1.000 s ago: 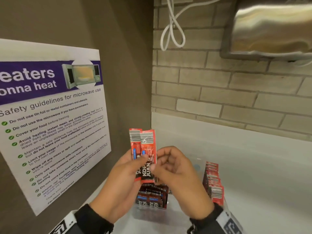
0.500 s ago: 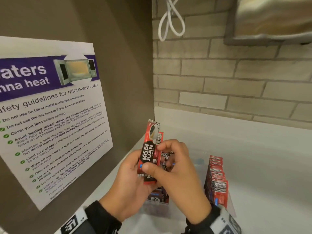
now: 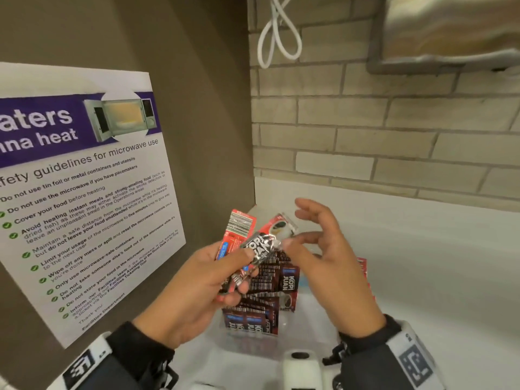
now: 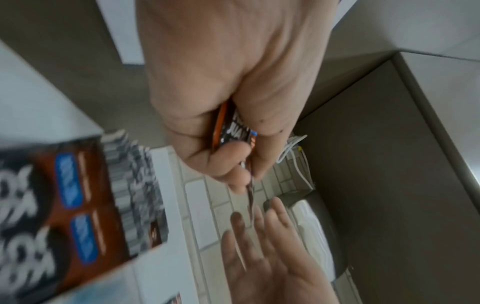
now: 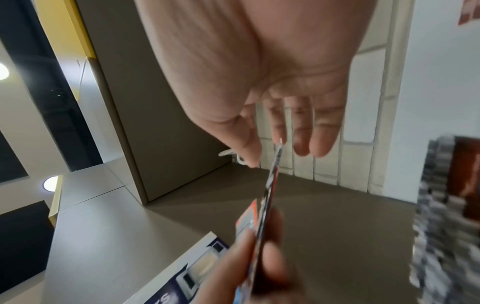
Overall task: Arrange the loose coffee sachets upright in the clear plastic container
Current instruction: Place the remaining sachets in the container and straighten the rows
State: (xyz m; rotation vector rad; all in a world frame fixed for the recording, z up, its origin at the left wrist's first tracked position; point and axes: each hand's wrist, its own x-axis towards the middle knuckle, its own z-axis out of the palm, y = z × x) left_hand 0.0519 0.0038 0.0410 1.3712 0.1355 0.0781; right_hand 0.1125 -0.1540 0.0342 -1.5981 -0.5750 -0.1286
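Observation:
My left hand (image 3: 239,273) grips two coffee sachets above the clear plastic container (image 3: 253,344). One red sachet (image 3: 237,235) shows its barcode back. The other sachet (image 3: 267,243) shows its black Kopi Juan front and leans to the right. My right hand (image 3: 298,229) is spread, with its thumb tip touching that sachet's upper end. In the right wrist view the sachet (image 5: 270,185) stands edge-on by the straight fingers (image 5: 301,144). The left wrist view shows the held sachets (image 4: 233,131) inside the curled left hand (image 4: 233,160). Several sachets (image 3: 261,299) stand upright in the container below.
A microwave safety poster (image 3: 84,192) hangs on the brown side wall at left. Behind is a brick wall (image 3: 394,136) with a white cable (image 3: 278,32) and a steel dispenser (image 3: 450,32). Red sachets (image 3: 363,266) stand right of my right hand on the white counter (image 3: 436,277).
One sachet has been turned to show its front. My right hand, which pinched it half a second ago, has spread its fingers, and the sachet now leans right in my left hand.

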